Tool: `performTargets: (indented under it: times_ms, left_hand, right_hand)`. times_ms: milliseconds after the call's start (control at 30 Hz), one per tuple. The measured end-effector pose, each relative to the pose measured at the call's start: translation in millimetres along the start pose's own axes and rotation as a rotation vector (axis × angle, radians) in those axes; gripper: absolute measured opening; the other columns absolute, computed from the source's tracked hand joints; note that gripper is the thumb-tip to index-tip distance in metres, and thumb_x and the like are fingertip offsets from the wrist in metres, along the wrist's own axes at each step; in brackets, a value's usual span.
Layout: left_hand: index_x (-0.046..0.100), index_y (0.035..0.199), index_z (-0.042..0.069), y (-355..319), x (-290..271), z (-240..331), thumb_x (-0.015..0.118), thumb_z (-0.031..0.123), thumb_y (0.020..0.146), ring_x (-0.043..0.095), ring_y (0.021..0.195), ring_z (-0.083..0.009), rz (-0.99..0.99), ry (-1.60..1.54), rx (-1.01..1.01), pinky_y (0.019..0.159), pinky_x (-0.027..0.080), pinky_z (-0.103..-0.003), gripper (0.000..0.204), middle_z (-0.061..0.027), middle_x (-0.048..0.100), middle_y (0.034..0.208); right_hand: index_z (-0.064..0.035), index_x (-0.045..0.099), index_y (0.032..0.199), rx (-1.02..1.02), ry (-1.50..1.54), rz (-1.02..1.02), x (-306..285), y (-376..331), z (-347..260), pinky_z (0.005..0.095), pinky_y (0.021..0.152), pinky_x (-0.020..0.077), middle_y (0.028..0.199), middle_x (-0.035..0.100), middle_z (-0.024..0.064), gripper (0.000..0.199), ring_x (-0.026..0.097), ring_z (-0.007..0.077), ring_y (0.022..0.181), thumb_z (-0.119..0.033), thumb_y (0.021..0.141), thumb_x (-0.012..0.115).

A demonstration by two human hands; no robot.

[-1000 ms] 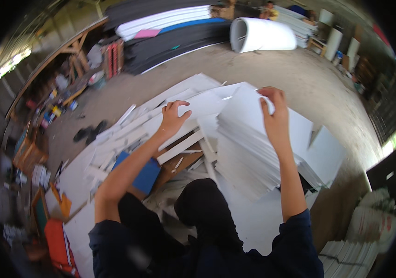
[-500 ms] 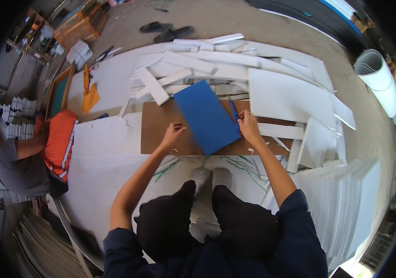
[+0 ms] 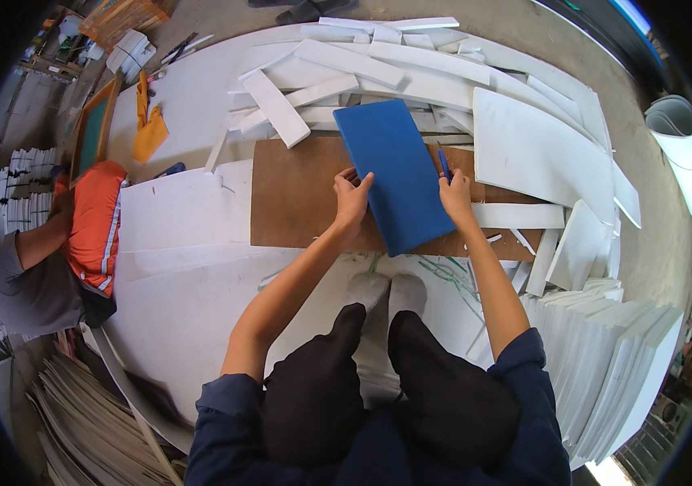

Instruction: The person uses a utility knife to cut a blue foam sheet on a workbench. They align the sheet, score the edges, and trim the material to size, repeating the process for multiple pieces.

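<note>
A rectangular blue board [image 3: 394, 174] lies tilted over a brown board [image 3: 289, 194] in front of my feet. My left hand [image 3: 352, 197] grips its left edge, thumb on top and fingers curled against the side. At the opposite edge, my right hand [image 3: 456, 194] is closed round a slim blue tool [image 3: 444, 162] with a narrow tip pointing away from me. The tool's exact kind is too small to tell. The right hand lies close against the blue board's right edge; whether it also grips the board I cannot tell.
White strips and offcuts [image 3: 354, 65] pile up beyond the boards, beside a large white panel [image 3: 532, 150]. Stacked white sheets [image 3: 605, 364] stand at right. A person [image 3: 30, 267] with an orange bundle [image 3: 99, 227] sits at left, near a yellow cloth [image 3: 150, 138].
My left hand, apart from the blue board half a second ago, now grips its left edge. The board stands a little straighter. The whole view has shifted slightly.
</note>
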State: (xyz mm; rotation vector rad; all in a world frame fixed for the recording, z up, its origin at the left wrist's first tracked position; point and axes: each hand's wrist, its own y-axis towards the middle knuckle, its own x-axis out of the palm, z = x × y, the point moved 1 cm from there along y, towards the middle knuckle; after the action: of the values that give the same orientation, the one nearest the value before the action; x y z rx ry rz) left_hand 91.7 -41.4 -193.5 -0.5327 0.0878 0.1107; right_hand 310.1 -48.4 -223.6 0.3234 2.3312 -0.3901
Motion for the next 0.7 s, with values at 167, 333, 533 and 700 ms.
performTargets:
  times_ms: [167, 333, 533, 700]
  left_hand:
    - [0.038, 0.117, 0.003, 2, 12, 35, 0.053, 0.023, 0.09, 0.05, 0.098, -0.0156, -0.243, -0.4, 0.189, 0.079, 0.043, -0.028, 0.037, -0.0094, 0.051, 0.107]
    - [0.038, 0.118, 0.003, 13, 89, 78, 0.054, 0.027, 0.089, 0.053, 0.094, -0.0133, -0.62, -0.342, 0.043, 0.077, 0.044, -0.027, 0.041, -0.008, 0.055, 0.102]
    - [0.04, 0.116, -0.004, 58, 191, -3, 0.057, 0.027, 0.086, 0.054, 0.102, -0.0256, -0.447, 0.116, 0.21, 0.086, 0.042, -0.038, 0.047, -0.0178, 0.052, 0.116]
    - [0.034, 0.125, -0.004, 20, 215, 27, 0.048, 0.02, 0.091, 0.054, 0.103, -0.0252, -0.573, -0.001, -0.019, 0.085, 0.048, -0.035, 0.044, -0.0161, 0.05, 0.117]
  right_hand:
    - [0.0048, 0.039, 0.116, 0.058, 0.384, 0.103, -36, -13, -30, 0.0382, 0.077, 0.0443, 0.095, 0.056, 0.0197, 0.055, 0.057, 0.0306, 0.084, -0.032, 0.081, 0.061]
    - [0.0001, 0.038, 0.122, 0.136, 0.589, 0.369, -149, -47, -4, 0.0306, 0.073, 0.0441, 0.098, 0.054, 0.0128, 0.058, 0.054, 0.0197, 0.084, -0.028, 0.079, 0.067]
    - [0.0006, 0.037, 0.122, 0.161, 0.407, 0.787, -214, -81, 39, 0.0318, 0.076, 0.0434, 0.107, 0.051, 0.0166, 0.053, 0.055, 0.0227, 0.088, -0.028, 0.085, 0.061]
    - [0.0028, 0.033, 0.124, 0.185, 0.401, 0.985, -231, -94, 57, 0.0351, 0.083, 0.0428, 0.111, 0.049, 0.0192, 0.05, 0.053, 0.0255, 0.098, -0.026, 0.089, 0.054]
